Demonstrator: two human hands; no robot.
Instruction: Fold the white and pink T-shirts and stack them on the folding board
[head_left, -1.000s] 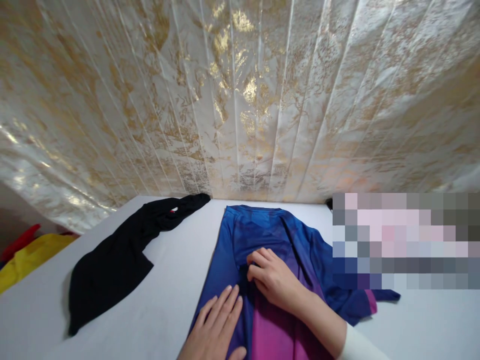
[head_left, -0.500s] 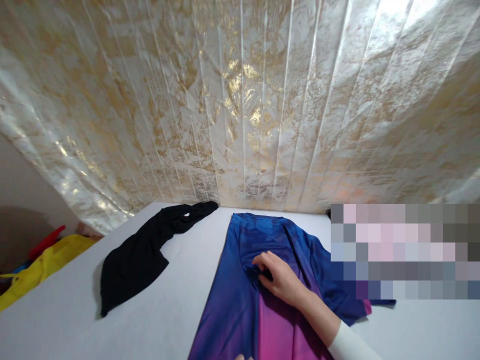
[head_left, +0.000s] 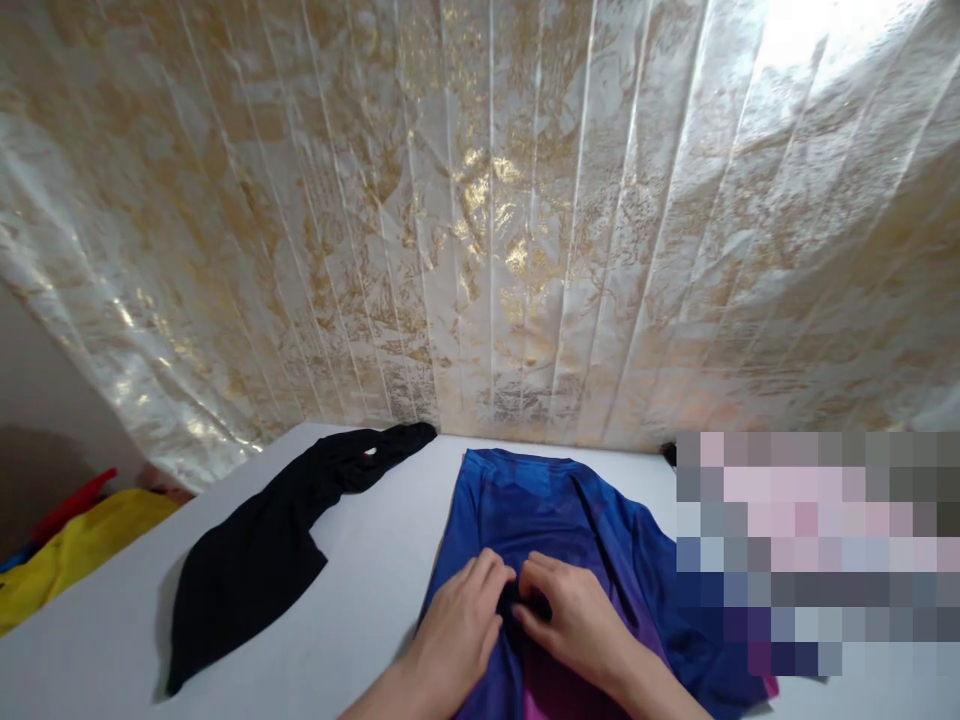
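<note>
A shiny blue, purple and pink garment, which looks like a shirt, lies spread on the white table. My left hand rests on its middle, fingers bent and pinching the cloth. Close beside it, my right hand is also closed on the cloth, thumb and fingers pressed together. A small dark patch shows between the two sets of fingertips; whether it is shadow or dark fabric I cannot tell. The lower end of the garment runs out of the picture.
To the left, a black garment lies crumpled on the table. Beyond the left edge are yellow cloth and red cloth. A shiny gold-and-silver curtain hangs behind the table. A blurred-out patch covers the right side.
My left hand has come up from the bottom edge to the cloth beside my right hand. The view has tilted slightly, so the table sits lower.
</note>
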